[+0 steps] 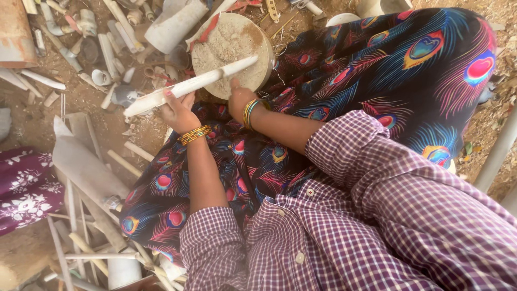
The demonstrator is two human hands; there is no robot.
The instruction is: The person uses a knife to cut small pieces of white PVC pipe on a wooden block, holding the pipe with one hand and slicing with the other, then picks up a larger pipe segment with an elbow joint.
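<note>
White plastic strip (pixel 186 87), long and narrow, lies slantwise across the sandy round block (pixel 232 51), its far tip up-right over the block's middle, its near end low-left past the block's edge. Left hand (pixel 176 110) grips it from beneath near mid-length; right hand (pixel 239 99), fingers curled at the block's near rim just beside the strip, holds nothing that can be made out. Pipe offcuts (pixel 116 32) litter the ground beyond; peacock-print skirt (pixel 377 70) spreads to the right.
</note>
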